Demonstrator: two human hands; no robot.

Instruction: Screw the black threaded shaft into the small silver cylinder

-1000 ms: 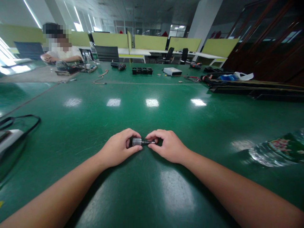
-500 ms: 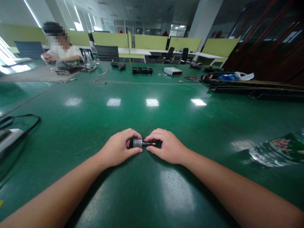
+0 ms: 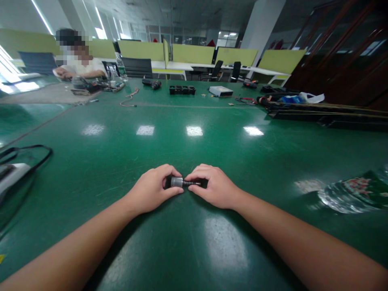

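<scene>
A small metal part with a thick grey cylinder (image 3: 176,182) and a thin, dark, ridged shaft (image 3: 190,183) lies sideways just over the green table (image 3: 194,153). My left hand (image 3: 151,190) is closed around the cylinder end, thumb below and fingers above. My right hand (image 3: 214,186) pinches the shaft end between thumb and fingers. Only a narrow gap separates the fingertips of the two hands. The part's exact kind does not show, and fingers hide some of the shaft.
A clear plastic bottle (image 3: 351,192) lies at the right. A white device (image 3: 13,176) with a black cable (image 3: 45,149) is at the left. Farther back are a power drill (image 3: 151,83), a black block (image 3: 182,89), a grey box (image 3: 220,91) and black rails (image 3: 327,111). A person (image 3: 80,66) sits back left.
Both hands and the metal part have shifted very slightly to the right. The grip of each hand looks the same.
</scene>
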